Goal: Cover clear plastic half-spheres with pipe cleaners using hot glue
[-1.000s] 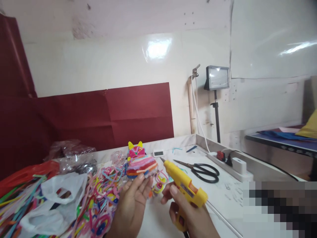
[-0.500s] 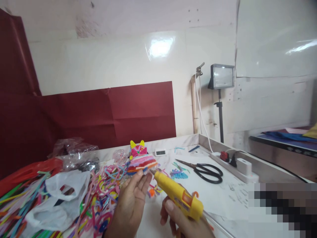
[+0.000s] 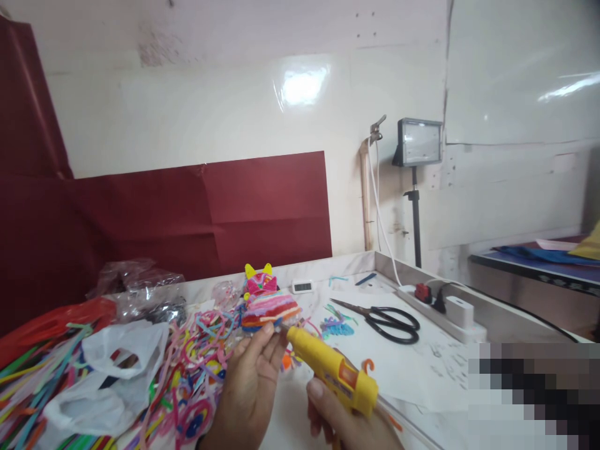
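A yellow hot glue gun (image 3: 328,369) is gripped in my right hand (image 3: 349,415), a clear glue stick trailing from its back end. Its nozzle reaches the lower edge of a striped, multicoloured pipe-cleaner piece (image 3: 272,310), close to my left fingertips. My left hand (image 3: 253,372) pinches that lower edge between thumb and fingers. Just above the striped piece sits a pink shape with yellow ears (image 3: 260,280); whether the two are joined I cannot tell.
Tangled pipe cleaners (image 3: 201,362) and a white plastic bag (image 3: 100,381) cover the left side. Black-handled scissors (image 3: 389,322) lie right of centre. A small digital display (image 3: 302,286) stands behind, and a power strip (image 3: 440,312) runs along the right edge. A blue fuzzy piece (image 3: 338,327) lies near the scissors.
The glue gun's nozzle has shifted slightly left, closer to my left fingertips and the striped piece's lower edge. My left hand keeps its hold. The whole view has shifted a little.
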`<control>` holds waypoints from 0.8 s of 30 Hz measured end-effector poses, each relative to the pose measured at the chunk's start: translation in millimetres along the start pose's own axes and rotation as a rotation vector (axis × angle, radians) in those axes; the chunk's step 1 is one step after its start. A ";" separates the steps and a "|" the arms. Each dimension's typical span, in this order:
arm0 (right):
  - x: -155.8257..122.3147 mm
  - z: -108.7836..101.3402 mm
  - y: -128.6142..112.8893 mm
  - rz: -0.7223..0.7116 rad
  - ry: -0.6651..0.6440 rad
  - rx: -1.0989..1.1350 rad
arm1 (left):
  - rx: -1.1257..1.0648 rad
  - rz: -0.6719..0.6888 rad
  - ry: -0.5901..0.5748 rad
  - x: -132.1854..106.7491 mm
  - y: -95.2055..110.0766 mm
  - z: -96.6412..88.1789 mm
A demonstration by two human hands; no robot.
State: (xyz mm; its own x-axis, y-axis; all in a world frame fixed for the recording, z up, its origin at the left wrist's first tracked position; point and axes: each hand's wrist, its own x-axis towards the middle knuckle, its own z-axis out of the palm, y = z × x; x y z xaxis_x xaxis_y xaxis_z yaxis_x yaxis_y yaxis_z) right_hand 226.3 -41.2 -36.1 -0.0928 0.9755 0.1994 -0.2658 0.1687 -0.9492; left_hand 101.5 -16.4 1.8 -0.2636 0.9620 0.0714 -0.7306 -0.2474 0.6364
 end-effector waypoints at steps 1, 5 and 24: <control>-0.1 0.1 0.1 -0.001 0.001 -0.005 | -0.004 0.000 -0.009 0.1 -0.6 -0.8; -0.3 -0.8 -1.6 0.021 0.008 -0.052 | -0.007 0.005 0.003 0.0 -1.8 -1.3; -2.3 -5.3 -7.7 0.057 -0.027 -0.319 | -0.001 0.004 0.037 -1.3 -0.5 0.7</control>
State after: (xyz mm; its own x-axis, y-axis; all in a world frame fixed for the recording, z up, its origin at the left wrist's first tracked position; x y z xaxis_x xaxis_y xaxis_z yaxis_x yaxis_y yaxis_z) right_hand 233.6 -44.0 -30.5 -0.1250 0.9814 0.1460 0.0546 0.1537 -0.9866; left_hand 102.7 -17.5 1.9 -0.2896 0.9560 0.0459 -0.7302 -0.2517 0.6352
